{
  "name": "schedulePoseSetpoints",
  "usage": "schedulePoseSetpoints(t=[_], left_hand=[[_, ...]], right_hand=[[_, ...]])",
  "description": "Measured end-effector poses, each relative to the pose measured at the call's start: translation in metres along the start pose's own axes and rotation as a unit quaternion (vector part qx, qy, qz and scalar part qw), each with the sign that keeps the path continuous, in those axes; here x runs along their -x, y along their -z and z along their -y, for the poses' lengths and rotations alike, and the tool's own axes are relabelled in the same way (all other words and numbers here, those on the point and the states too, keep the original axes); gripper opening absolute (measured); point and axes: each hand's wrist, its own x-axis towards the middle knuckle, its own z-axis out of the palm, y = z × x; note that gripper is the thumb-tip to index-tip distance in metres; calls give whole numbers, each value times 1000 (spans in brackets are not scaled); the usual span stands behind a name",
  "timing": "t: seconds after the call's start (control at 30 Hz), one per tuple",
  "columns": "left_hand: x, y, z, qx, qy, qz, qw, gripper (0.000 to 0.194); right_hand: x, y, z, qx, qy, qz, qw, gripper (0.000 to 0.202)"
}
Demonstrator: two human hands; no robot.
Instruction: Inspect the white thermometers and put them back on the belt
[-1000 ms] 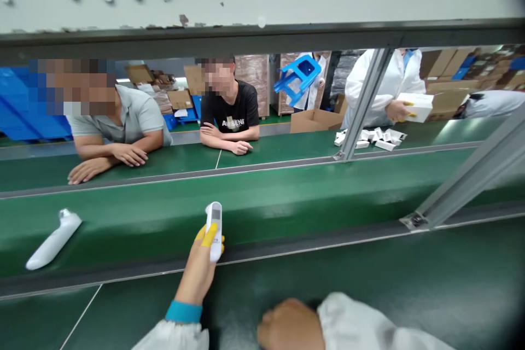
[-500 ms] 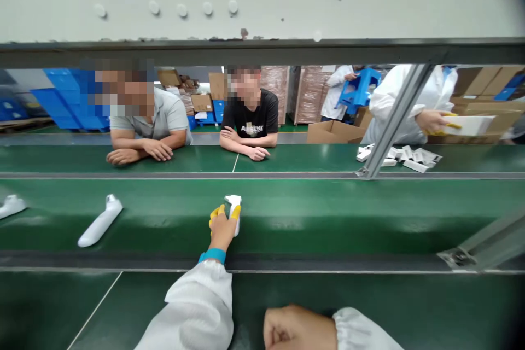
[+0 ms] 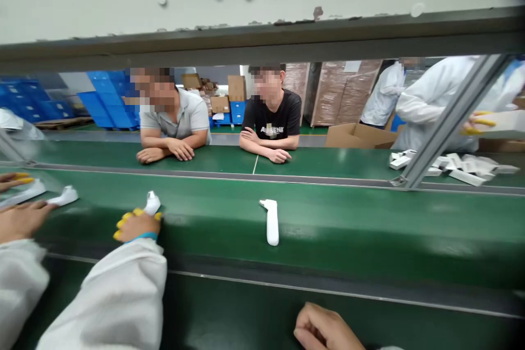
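My left hand (image 3: 138,226), with yellow finger covers and a blue wristband, is closed round a white handheld thermometer (image 3: 152,203); only its angled head shows above the fingers. Another white thermometer (image 3: 272,225) lies alone on the green conveyor belt (image 3: 361,229), its narrow tip pointing left. Low in the view, my right hand (image 3: 326,328) is curled in a loose fist above the nearer green surface, and nothing shows in it. At the left, a co-worker's hand (image 3: 24,220) reaches toward a further white thermometer (image 3: 65,196).
A metal rail (image 3: 287,284) edges the belt in front of me. Across the belt two people lean on a green table. White boxes (image 3: 463,167) lie behind a slanted metal post (image 3: 451,126). A white beam (image 3: 184,11) spans overhead.
My left hand has let go of one thermometer, which now lies on the belt, and has moved left onto another. The view has turned left, bringing a co-worker's hands into sight.
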Motion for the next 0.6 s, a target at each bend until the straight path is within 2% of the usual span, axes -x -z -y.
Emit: schedulePoseSetpoints(t=[0.07,0.1,0.13,0.2,0.27,0.33,0.4,0.43,0.5,0.53,0.57,0.6], left_hand=[[-5,3,0,47,60,23,997,32],[0,2,-4,78,70,41,994,27],[10,-1,-12,119,67,64,988,23],[51,-11,-32,227,31,137,964,25],[112,-22,-55,349,-12,231,908,39],[181,-30,-74,442,-26,312,841,57],[242,-30,-87,490,-16,375,787,64],[266,-28,-90,524,11,412,745,63],[299,-20,-93,576,66,461,672,59],[308,-17,-93,593,87,471,647,57],[315,-14,-92,603,94,472,636,56],[319,-12,-91,602,81,467,643,56]], right_hand=[[-1,-2,0,-8,3,-11,1000,18],[-2,-3,0,-16,2,-17,1000,17],[-3,-4,1,-30,-2,-23,999,16],[-8,-3,6,-72,-16,-40,996,14],[-14,3,14,-116,-23,-74,990,14],[-21,14,25,-148,-18,-116,982,15],[-28,27,37,-178,-12,-148,973,17],[-30,33,41,-197,-12,-160,967,18],[-33,42,48,-240,-18,-170,956,17],[-33,45,49,-263,-23,-169,949,16],[-33,47,49,-283,-27,-167,944,15],[-34,49,49,-298,-31,-163,940,14]])
